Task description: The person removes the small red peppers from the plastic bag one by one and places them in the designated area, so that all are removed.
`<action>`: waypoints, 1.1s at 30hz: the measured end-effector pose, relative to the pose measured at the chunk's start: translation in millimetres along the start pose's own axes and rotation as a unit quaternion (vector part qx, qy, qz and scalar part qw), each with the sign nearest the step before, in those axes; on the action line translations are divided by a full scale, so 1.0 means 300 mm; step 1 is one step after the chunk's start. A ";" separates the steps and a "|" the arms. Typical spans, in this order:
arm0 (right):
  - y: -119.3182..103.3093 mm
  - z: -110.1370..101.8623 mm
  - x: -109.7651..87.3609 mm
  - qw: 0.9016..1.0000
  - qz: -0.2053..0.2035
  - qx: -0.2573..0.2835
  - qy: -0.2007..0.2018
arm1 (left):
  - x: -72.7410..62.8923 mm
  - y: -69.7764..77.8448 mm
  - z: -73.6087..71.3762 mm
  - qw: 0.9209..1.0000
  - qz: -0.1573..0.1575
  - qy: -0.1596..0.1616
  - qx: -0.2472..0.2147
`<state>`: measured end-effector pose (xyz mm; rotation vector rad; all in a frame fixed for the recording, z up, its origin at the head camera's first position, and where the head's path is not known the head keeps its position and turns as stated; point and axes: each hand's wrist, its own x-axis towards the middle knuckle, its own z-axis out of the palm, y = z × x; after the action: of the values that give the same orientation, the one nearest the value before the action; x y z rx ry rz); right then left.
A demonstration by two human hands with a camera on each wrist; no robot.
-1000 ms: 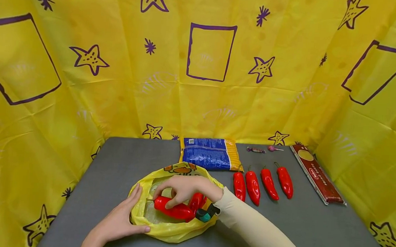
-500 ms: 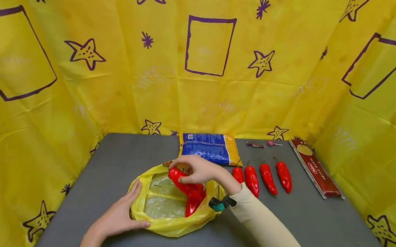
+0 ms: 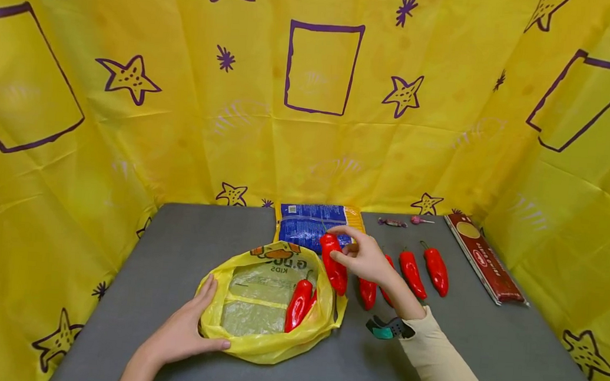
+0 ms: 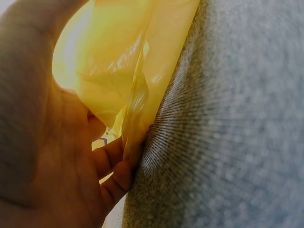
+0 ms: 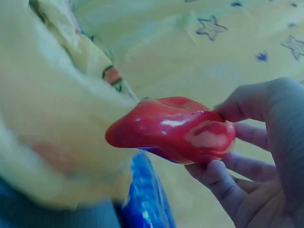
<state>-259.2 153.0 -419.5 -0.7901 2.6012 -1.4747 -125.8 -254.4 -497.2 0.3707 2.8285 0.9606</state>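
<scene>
A yellow plastic bag stands open-mouthed on the table. Inside it, at the right, lies a red pepper, with more red partly hidden beside it. My left hand rests against the bag's left and front side, fingers and thumb spread along the rim; the left wrist view shows its fingertips touching the yellow film. Just above the bag's right rim, my right hand pinches another red pepper between thumb and fingers, its narrow tip pointing down. The right wrist view shows this pepper held at its thick end.
Several red peppers lie in a row right of the bag, some partly behind my right hand. A blue and yellow packet lies behind the bag. Two small sweets and a long dark red packet lie at the right back.
My right hand has lifted the pepper from inside the bag and moved it right, over the rim. My left hand has stayed at the bag.
</scene>
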 end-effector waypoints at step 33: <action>0.200 -0.033 -0.510 0.976 0.198 0.024 0.081 | -0.002 0.011 -0.013 1.000 -0.014 -0.015 -0.001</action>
<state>-153.4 255.0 -493.9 -0.1314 2.6154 -1.5224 -125.4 -254.2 -492.0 0.3414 2.7968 0.9452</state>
